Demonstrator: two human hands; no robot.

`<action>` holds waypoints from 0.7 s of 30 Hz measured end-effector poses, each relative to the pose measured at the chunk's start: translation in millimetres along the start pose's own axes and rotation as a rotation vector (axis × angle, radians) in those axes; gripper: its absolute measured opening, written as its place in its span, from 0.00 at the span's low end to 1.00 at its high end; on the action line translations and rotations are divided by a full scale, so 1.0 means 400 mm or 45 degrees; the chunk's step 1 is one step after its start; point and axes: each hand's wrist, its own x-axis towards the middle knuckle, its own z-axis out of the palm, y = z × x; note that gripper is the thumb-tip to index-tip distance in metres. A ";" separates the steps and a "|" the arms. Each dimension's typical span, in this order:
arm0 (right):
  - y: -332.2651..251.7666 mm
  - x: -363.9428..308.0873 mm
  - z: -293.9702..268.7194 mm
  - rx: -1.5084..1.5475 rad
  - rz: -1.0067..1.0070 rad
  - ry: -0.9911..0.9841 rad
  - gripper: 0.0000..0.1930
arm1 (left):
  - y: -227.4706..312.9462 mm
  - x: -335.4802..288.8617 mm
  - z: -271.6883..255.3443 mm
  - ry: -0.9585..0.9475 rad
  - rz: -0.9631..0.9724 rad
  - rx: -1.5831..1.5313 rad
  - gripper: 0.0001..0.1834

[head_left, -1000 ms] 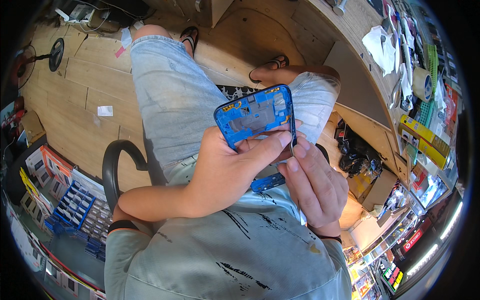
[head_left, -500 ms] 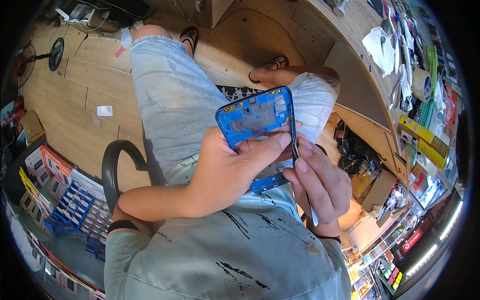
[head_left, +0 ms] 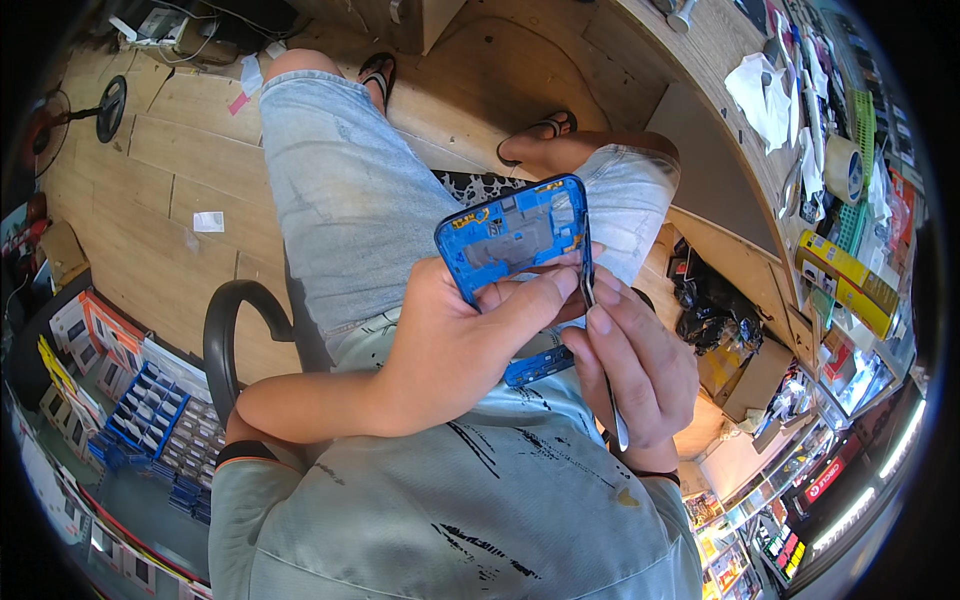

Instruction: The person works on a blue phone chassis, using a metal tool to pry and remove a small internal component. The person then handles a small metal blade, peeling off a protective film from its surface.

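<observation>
Gripping a blue, rectangular plastic phone frame (head_left: 520, 232) above the faded blue denim shorts (head_left: 345, 190), the left hand (head_left: 460, 345) laid its thumb across it; the right hand (head_left: 640, 365) pinched a thin, silver metal tool (head_left: 616, 415) at the frame's right edge. Farther right, a round tape roll (head_left: 845, 170) rested on the wooden counter (head_left: 700, 55).

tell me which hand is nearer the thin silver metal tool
Right hand, holding the thin silver metal tool; the left hand is to its left, gripping the blue rectangular phone frame.
</observation>
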 end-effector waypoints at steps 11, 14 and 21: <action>-0.008 -0.006 0.025 -0.166 -0.077 0.048 0.19 | 0.007 -0.002 0.018 0.028 0.023 0.057 0.11; -0.013 -0.004 0.023 -0.187 -0.055 0.037 0.18 | 0.005 -0.002 0.020 0.031 0.036 0.054 0.11; -0.015 -0.001 0.013 -0.176 -0.059 0.001 0.17 | 0.005 -0.005 0.023 0.041 0.056 0.062 0.11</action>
